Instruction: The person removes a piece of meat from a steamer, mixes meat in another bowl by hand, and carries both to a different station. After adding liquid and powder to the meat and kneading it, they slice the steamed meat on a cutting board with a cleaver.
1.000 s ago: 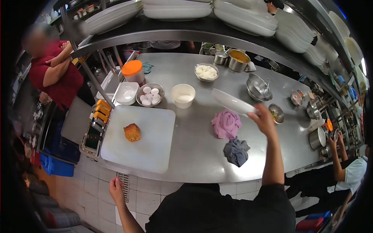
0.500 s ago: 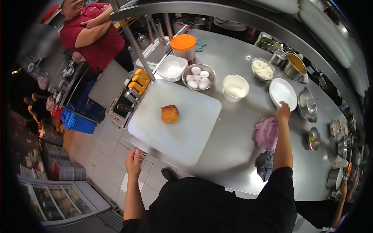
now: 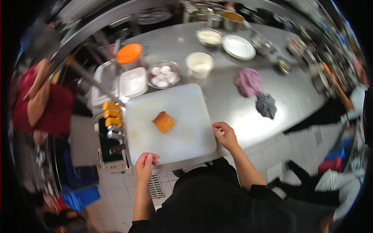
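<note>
A browned block of food (image 3: pixel 164 122) lies near the middle of the white cutting board (image 3: pixel 186 105). My left hand (image 3: pixel 146 163) is over the board's near left edge, its fingers curled together; whether anything is between them is too small to tell. At the board's right edge is my right hand (image 3: pixel 225 135), also with fingers pressed together and their contents unclear. Behind the board stand a metal bowl of eggs (image 3: pixel 163 75), a white tub (image 3: pixel 199 65) and square white dishes (image 3: pixel 133 82).
An oval white plate (image 3: pixel 239 47), a bowl of white food (image 3: pixel 209 37), a pink cloth (image 3: pixel 248 82) and a grey cloth (image 3: pixel 266 106) lie on the steel counter (image 3: pixel 229 99). A person in red (image 3: pixel 42 101) stands at the left, others at the right.
The view has turned. My right hand has left the oval plate and come back to the board's right edge. My left hand is now over the board's near edge.
</note>
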Demonstrator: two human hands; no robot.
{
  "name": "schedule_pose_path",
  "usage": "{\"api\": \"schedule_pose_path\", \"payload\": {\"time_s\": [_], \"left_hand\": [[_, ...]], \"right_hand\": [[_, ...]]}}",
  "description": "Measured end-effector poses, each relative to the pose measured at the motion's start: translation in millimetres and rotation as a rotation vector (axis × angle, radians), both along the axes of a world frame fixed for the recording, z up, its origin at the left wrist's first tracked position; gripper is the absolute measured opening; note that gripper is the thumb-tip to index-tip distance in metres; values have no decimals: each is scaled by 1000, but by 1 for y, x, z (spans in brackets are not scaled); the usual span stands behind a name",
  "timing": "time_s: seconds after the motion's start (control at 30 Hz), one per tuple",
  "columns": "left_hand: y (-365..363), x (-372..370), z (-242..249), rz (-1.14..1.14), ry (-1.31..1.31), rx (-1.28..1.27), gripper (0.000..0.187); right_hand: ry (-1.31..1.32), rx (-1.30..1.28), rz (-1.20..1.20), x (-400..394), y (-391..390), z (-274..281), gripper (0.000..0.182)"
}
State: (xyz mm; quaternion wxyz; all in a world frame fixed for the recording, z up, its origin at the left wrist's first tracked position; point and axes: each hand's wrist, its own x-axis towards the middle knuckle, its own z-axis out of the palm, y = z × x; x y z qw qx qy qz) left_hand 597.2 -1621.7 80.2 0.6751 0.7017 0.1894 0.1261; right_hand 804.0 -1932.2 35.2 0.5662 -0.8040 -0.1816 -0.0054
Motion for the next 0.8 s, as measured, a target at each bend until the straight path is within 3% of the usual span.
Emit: {"api": "schedule_pose_path", "payload": {"time_s": [0.13, 0.27, 0.4, 0.5, 0.67, 0.8], "left_hand": [[-20, 34, -4, -314, 48, -4, 32], [-70, 50, -10, -396, 36, -9, 33], [-139, 50, -22, -569, 78, -15, 31], [-193, 49, -35, -648, 122, 18, 30], [-285, 54, -101, -691, 255, 25, 28], [-345, 55, -179, -702, 411, 32, 28]], "right_hand": [[10, -114, -120, -59, -26, 16, 18], [-12, -192, -204, -91, -79, 0, 21], [-51, -290, -251, -110, -152, -46, 27], [88, -354, -277, -103, -208, -98, 32], [275, -408, -210, -61, -288, -201, 30], [454, -532, -71, -33, -325, -231, 28]]}}
